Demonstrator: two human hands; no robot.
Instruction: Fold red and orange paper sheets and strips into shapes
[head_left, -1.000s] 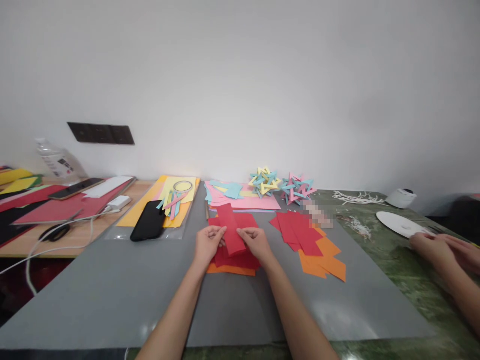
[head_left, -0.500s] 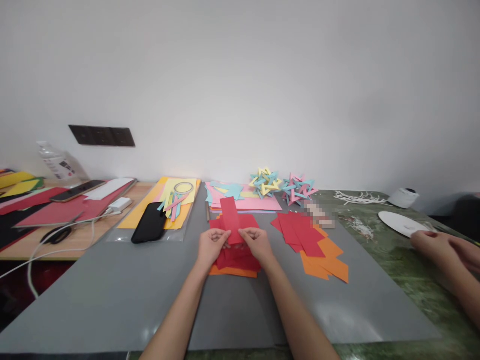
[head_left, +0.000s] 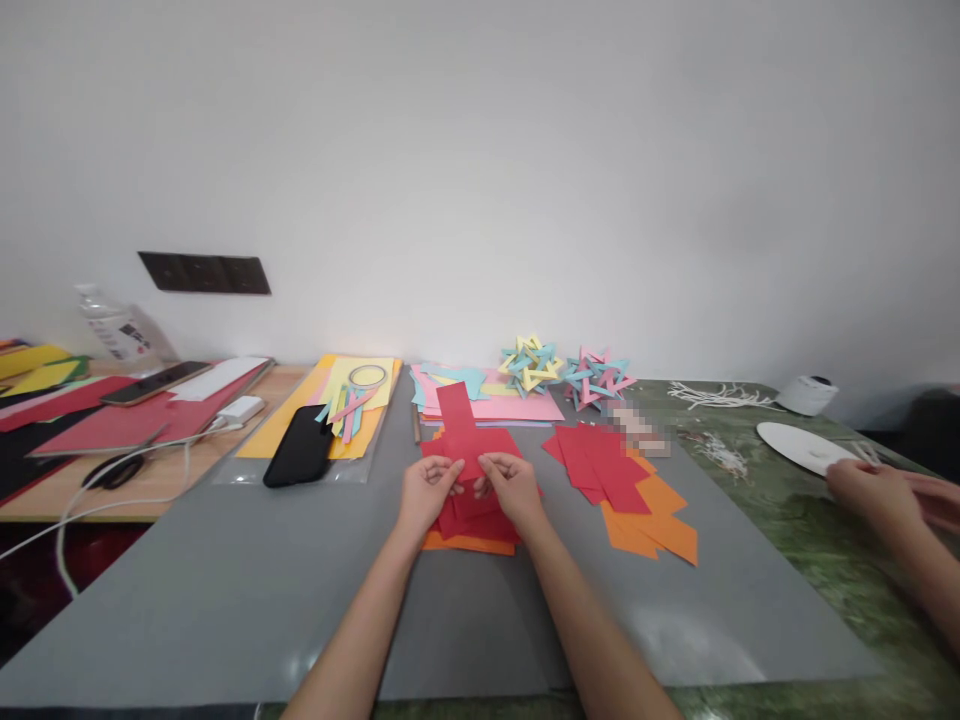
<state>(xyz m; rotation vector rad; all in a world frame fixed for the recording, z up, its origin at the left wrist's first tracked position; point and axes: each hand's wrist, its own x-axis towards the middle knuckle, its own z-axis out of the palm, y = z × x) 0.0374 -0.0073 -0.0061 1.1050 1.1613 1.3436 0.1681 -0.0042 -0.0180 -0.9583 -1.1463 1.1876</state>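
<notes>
Two mats-worth of paper crowd the grey mat point(head_left: 225, 600): a red stack point(head_left: 480, 515) lies under both hands. Left hand point(head_left: 426, 490) and right hand point(head_left: 510, 485) each pinch the red strip point(head_left: 457, 425), upright above the stack.

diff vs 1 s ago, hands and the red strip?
Both hands, left hand and right hand, slid closer together at the lower end of the red paper strip, which turned more upright. Red stack and black phone unchanged.
</notes>
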